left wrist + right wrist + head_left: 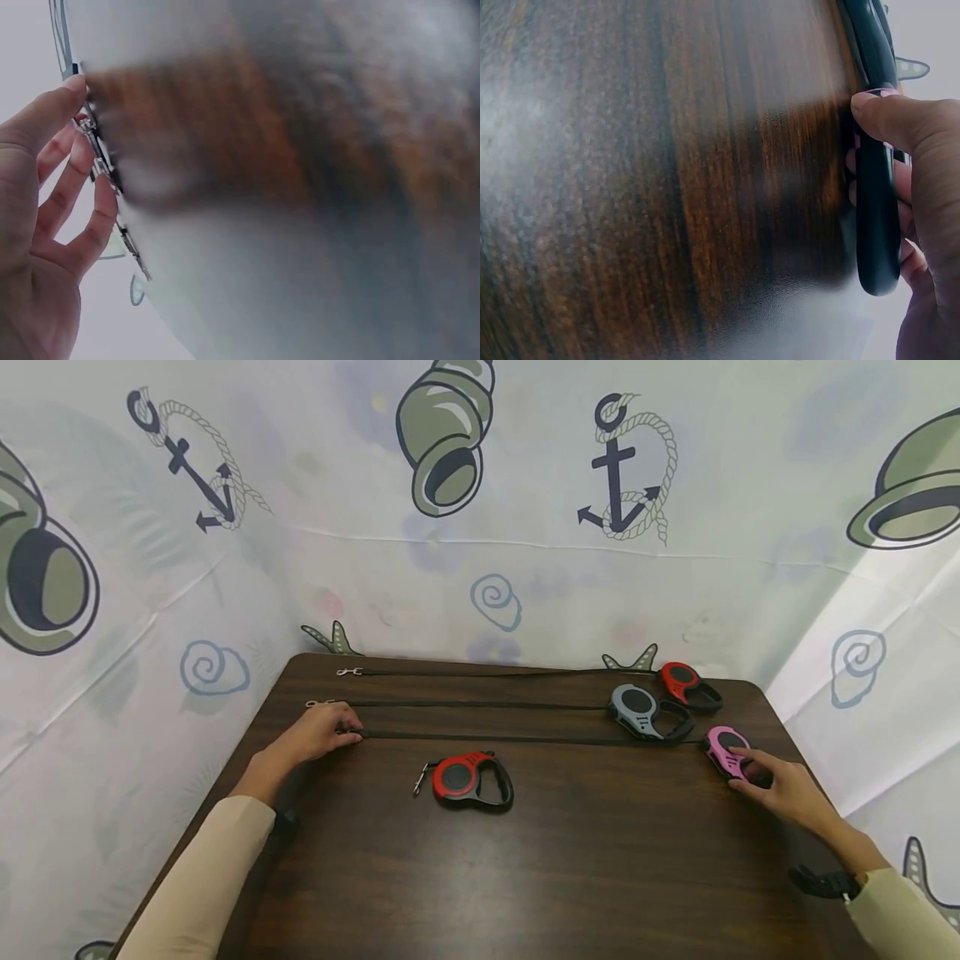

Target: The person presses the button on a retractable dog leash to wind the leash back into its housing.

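My right hand [787, 793] grips a pink retractable dog leash [725, 742] by its black handle [877, 225], near the table's right edge. Its dark strap [525, 740] runs left across the table, drawn out nearly straight. At the left, my left hand [321, 732] pinches the far end of that strap between thumb and fingertips. Metal clips [88, 126] show beside those fingers in the left wrist view; which clip belongs to which leash is hard to tell there. Behind lies a grey retractable leash [632, 711], its strap [487, 704] stretched parallel, with its clip beside my left hand.
Farthest back is a red retractable leash [677, 676] with its strap extended to a metal clip [349, 672] at left. Another red retractable leash [456, 779] lies at mid-table, strap wound in. Patterned cloth [360, 585] surrounds the brown wooden table [480, 877].
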Motion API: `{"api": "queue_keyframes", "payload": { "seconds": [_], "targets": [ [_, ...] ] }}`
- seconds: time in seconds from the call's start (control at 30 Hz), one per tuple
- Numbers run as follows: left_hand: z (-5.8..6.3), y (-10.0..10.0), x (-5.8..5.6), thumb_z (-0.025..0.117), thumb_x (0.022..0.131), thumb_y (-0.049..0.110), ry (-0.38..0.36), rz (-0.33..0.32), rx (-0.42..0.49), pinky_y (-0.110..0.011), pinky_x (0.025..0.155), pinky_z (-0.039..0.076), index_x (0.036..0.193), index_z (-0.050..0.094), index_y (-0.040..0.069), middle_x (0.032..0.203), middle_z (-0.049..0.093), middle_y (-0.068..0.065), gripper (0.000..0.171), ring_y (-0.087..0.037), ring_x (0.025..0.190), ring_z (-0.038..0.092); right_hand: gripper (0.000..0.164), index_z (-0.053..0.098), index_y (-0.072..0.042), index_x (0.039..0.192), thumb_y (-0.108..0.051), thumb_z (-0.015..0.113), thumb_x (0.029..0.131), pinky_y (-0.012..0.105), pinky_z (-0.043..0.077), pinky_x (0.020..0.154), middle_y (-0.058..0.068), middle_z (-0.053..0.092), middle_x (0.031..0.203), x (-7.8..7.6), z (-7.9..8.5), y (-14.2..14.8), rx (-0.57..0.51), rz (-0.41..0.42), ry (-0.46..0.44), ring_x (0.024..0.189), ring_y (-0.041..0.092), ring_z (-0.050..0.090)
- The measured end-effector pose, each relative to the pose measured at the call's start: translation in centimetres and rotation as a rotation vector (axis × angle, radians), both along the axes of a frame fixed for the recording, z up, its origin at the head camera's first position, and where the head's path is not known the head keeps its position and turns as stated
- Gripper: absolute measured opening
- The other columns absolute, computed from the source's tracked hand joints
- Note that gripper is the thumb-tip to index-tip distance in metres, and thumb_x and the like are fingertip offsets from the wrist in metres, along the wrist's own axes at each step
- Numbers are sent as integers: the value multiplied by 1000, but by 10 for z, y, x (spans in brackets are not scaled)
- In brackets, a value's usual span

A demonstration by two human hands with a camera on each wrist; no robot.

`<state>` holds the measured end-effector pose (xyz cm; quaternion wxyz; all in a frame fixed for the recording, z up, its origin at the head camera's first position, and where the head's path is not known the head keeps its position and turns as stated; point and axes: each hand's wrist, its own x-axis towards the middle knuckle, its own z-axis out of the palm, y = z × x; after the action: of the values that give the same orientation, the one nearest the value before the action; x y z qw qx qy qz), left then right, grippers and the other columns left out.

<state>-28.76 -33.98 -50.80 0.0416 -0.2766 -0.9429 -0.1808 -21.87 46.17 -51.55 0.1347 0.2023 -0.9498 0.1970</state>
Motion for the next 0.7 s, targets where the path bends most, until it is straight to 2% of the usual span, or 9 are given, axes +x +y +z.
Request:
{"api": "queue_keyframes", "payload": {
  "seconds": [0.17,0.4,0.57,0.7],
  "targets": [
    [4,3,-4,86,87,5,9,-44,-39,-52,79,57,91,81,7,95,74,-8,7,-27,85,71,51,73,1,122,-11,94,77,26,47,58,6,74,83,3,1,0,-11,-12,-6,68,5,55],
    [7,5,-6,85,84,7,-37,-6,-56,-56,80,56,90,81,7,99,74,-11,8,-26,84,70,50,72,3,124,-14,92,82,26,47,60,8,76,85,3,6,1,-26,-22,-29,70,2,56],
    [9,4,-7,85,81,7,-34,-5,-49,-66,83,52,88,79,7,99,74,-12,9,-27,84,69,50,71,2,126,-13,91,83,24,44,61,5,75,85,4,9,2,-28,-32,-46,71,4,53],
    [6,-1,-4,84,79,6,-20,-19,-29,-59,79,53,87,78,8,96,74,-10,10,-24,80,67,52,69,-1,130,-13,90,84,23,38,62,-2,69,83,3,3,3,-33,-3,-48,71,4,50]
  ]
}}
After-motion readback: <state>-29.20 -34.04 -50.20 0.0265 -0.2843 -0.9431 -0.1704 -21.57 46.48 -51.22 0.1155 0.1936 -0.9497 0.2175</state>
